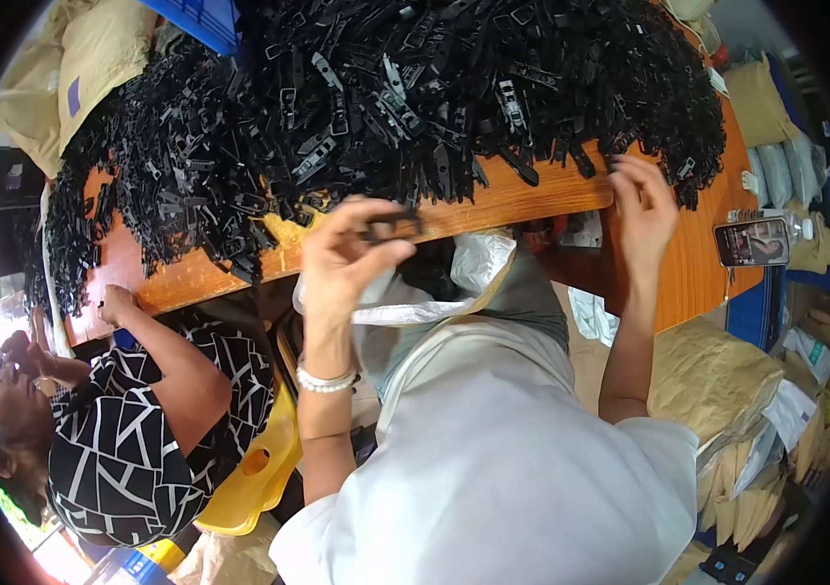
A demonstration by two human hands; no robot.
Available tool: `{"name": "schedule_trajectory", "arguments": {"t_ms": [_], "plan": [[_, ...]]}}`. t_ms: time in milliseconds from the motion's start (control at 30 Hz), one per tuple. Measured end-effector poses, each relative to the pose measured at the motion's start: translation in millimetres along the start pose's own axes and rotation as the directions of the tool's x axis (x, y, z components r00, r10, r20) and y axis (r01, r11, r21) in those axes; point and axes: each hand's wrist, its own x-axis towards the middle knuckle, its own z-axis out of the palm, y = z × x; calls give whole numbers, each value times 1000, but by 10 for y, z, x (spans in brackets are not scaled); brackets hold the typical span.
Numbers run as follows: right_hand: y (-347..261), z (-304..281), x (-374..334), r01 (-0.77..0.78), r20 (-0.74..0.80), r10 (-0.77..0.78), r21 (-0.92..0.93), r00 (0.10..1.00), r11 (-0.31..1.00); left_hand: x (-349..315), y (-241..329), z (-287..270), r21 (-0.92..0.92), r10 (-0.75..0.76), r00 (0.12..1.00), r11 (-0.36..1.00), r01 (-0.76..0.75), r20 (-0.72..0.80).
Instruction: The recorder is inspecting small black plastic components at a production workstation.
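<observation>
My left hand (345, 255) is curled above the front edge of the table, its thumb and fingers closed on a black plastic clip-like piece (394, 228). Farther right, my right hand (643, 209) is at the edge of a big heap of black plastic pieces (405, 107). Its fingers are pinched on a small dark piece (614, 164), partly hidden and blurred. Below my left hand, a silvery-white bag (483, 261) lies open at my lap, with dark contents in its mouth.
The heap covers most of the wooden table (493, 200). A co-worker (152, 429) sits at my left by a yellow chair (264, 458). A phone (752, 242) stands at the table's right end. A blue bin (202, 21) and brown sacks (108, 58) border the heap; wrapped packages (717, 380) lie right.
</observation>
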Motion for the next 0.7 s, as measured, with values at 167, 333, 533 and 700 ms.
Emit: {"name": "schedule_trajectory", "arguments": {"t_ms": [167,333,533,700], "plan": [[-846,304,-164,227,380,-391,410,838,883,-59,-97,103,-427,-99,816,813,396,569],[-995,497,-146,356,393,-677,627,622,692,-148,-100,190,-407,-37,764,829,384,644],[-1083,571,-127,466,453,-724,560,520,685,-192,-95,106,-430,-54,698,753,498,714],[-1154,600,-185,515,399,-743,542,537,664,-197,-170,42,-491,76,648,721,489,758]]}}
